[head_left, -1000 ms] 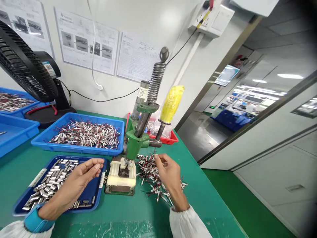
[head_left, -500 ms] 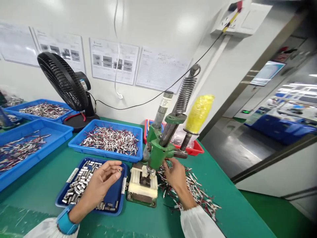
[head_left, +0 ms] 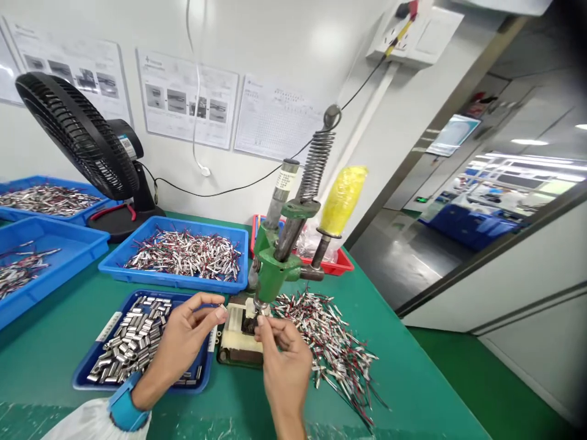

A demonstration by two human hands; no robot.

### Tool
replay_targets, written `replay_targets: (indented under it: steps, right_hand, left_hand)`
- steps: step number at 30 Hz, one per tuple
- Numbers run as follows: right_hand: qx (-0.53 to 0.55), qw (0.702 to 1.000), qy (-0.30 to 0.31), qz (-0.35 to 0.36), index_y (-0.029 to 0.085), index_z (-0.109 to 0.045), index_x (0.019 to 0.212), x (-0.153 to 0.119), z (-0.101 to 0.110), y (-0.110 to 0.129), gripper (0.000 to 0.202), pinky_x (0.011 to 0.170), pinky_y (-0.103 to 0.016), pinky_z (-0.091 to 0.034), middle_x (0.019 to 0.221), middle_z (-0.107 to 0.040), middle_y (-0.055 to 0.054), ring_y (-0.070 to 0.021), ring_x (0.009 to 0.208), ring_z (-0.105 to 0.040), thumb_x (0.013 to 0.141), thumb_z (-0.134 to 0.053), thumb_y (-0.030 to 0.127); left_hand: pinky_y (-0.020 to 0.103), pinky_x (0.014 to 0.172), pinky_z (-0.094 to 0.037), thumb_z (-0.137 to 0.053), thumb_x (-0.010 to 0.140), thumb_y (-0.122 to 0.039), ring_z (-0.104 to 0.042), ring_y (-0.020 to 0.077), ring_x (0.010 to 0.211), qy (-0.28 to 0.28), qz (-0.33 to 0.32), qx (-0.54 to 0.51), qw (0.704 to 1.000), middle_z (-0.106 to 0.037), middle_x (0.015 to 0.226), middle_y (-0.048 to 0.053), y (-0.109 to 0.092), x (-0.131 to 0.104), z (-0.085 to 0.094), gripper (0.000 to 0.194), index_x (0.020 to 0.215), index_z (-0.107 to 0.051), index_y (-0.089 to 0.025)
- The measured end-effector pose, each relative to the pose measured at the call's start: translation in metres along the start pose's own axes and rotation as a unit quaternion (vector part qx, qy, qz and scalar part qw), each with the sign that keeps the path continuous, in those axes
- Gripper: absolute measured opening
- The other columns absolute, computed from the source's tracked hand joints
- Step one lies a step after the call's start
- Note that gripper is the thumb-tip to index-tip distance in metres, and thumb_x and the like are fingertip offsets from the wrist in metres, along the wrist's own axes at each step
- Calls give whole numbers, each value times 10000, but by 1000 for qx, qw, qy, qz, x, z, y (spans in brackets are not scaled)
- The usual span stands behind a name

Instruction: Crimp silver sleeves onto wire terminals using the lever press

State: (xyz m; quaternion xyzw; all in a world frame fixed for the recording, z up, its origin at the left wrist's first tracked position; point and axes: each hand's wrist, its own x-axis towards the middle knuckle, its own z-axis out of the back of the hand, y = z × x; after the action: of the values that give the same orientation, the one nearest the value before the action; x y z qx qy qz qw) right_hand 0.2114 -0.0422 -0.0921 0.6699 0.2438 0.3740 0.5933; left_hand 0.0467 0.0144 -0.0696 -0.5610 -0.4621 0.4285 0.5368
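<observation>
My left hand (head_left: 190,327) is closed in a pinch over the right side of a blue tray (head_left: 80,376) of short metal tubes (head_left: 132,339). A small metal ring, clearer a moment ago, is barely visible between its thumb and fingertips. My right hand (head_left: 287,351) pinches at the front of the green hand press (head_left: 277,278), close under its ram. Whatever its fingertips hold is too small and covered to name. Below lies the press base (head_left: 238,342) with its pale padding and dark centre block. Right of the press spreads a pile of wired silvery pieces (head_left: 330,342).
A blue bin (head_left: 174,282) of wired pieces stands behind the tray, with more blue bins (head_left: 55,269) at left. A black fan (head_left: 77,134) stands behind. The press's yellow-wrapped lever (head_left: 343,201) leans up right, before a red tray (head_left: 346,261).
My right hand has come from the wired pile behind the press to the front of its base. My left hand stays in its pinch beside the press. The view has shifted to the right.
</observation>
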Motion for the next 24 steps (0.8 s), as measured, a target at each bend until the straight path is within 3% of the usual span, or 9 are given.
replay_targets:
  steps: [4, 9, 11, 15, 18, 24]
  right_hand:
    - [55, 996, 28, -58, 147, -656, 716, 3, -10, -5, 503, 558, -223, -520, 609, -664, -46, -137, 546, -609, 778, -767, 634]
    - [119, 971, 118, -171, 149, -618, 727, 5, -2, -8, 567, 514, -230, -516, 620, -668, -46, -136, 501, -611, 719, -794, 688]
    - [106, 966, 146, -183, 148, -634, 774, 6, 2, -6, 559, 519, -237, -516, 662, -689, -57, -147, 518, -630, 737, -776, 688]
    - [-33, 990, 111, -82, 182, -624, 726, 8, 3, -7, 511, 475, -223, -435, 615, -660, -41, -150, 504, -587, 816, -669, 683]
    - [-162, 984, 69, 2, 214, -585, 664, 8, 1, -12, 463, 463, -218, -349, 584, -629, -17, -136, 479, -515, 883, -585, 622]
    - [-186, 980, 69, 23, 229, -561, 668, 7, 0, -17, 453, 473, -217, -301, 556, -579, 5, -134, 478, -472, 925, -530, 601]
  left_hand:
    - [308, 824, -552, -758, 818, -491, -714, 217, 889, 16, -40, 8, 999, -755, 915, 55, -2, 5, -14, 387, 1025, -675, -174]
    - [332, 900, -533, -712, 871, -424, -696, 224, 977, 48, -92, 27, 994, -745, 1036, 90, -6, 14, -29, 382, 1141, -649, -161]
    - [330, 871, -526, -700, 882, -414, -694, 226, 971, 59, -92, 40, 993, -742, 1053, 97, -9, 16, -32, 402, 1182, -631, -157]
    - [305, 771, -499, -691, 881, -409, -683, 223, 933, 65, -91, 66, 992, -734, 1049, 101, -13, 20, -36, 426, 1212, -610, -152]
    - [291, 742, -475, -673, 889, -385, -668, 209, 904, 81, -97, 81, 989, -729, 1048, 97, -13, 23, -40, 415, 1225, -600, -153]
    - [280, 757, -470, -586, 916, -284, -653, 193, 891, 140, -135, 120, 973, -722, 1006, 64, -19, 28, -47, 325, 1215, -600, -157]
